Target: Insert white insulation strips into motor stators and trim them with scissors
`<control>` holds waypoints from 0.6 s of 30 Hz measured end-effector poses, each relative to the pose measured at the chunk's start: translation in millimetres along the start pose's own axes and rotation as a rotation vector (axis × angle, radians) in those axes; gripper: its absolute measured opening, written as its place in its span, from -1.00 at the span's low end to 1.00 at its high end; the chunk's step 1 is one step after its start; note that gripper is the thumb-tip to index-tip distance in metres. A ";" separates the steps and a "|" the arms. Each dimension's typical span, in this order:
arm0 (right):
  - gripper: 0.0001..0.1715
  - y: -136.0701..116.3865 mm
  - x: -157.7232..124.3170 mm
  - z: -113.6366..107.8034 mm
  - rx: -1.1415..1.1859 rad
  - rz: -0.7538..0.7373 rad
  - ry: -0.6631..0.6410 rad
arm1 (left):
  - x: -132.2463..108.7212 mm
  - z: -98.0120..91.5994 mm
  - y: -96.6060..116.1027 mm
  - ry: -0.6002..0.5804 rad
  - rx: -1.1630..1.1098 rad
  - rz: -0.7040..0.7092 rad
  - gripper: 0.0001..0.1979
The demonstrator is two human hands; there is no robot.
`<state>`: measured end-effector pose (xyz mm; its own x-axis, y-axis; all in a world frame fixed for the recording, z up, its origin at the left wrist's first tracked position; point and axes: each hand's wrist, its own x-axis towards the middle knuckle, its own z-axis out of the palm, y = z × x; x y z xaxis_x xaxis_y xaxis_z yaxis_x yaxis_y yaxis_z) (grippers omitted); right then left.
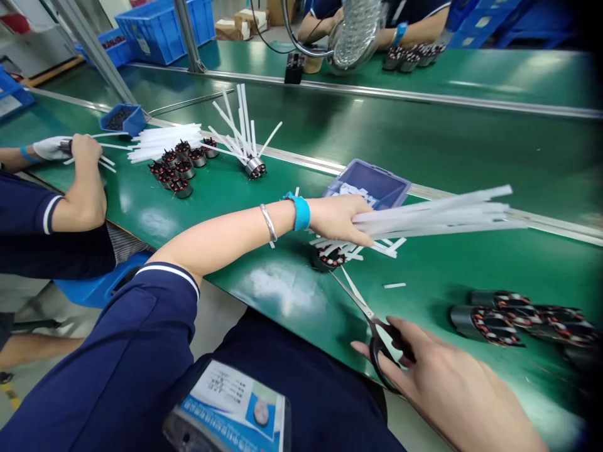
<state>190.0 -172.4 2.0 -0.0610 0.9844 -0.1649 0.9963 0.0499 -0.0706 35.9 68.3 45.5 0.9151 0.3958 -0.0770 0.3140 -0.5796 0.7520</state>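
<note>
My left hand is closed round one end of a bundle of long white strips, which point off to the right and are slightly blurred. Under that hand, a round motor stator with copper windings stands on the green bench, short white strips sticking out of its top. My right hand has its fingers through the black handles of a pair of scissors. The blades are spread, their tips close to the stator. One loose cut piece lies on the bench between the hands.
Behind my left hand sits a purple bin with white pieces in it. Several stators stand at the right, others at the left near a white strip pile. A co-worker sits at the left; another person's arms show across the bench.
</note>
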 end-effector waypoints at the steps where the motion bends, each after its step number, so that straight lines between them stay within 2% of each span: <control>1: -0.55 1.3 1.1 -3.5 -0.016 0.018 0.010 | 1.8 -1.7 -0.6 -0.019 -0.015 -0.003 -0.83; 6: -0.58 5.7 26.0 -25.2 -0.122 0.076 0.009 | 9.1 -10.0 -0.2 -0.119 -0.058 -0.029 -0.79; 9: -0.59 10.4 50.3 -29.3 -0.119 0.063 -0.010 | 11.5 -13.2 0.7 -0.152 -0.095 -0.078 -0.77; 14: -0.72 22.1 80.1 -19.7 -0.030 -0.065 0.002 | 12.9 -12.4 1.2 -0.155 -0.092 -0.102 -0.75; 18: -0.76 29.5 82.8 -6.8 -0.027 -0.102 0.082 | 10.5 -10.9 -1.9 -0.144 -0.133 -0.104 -0.76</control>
<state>214.7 -88.3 -7.0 -0.1583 0.9844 -0.0769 0.9864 0.1542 -0.0566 42.1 81.3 50.4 0.9090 0.3377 -0.2441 0.3813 -0.4380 0.8141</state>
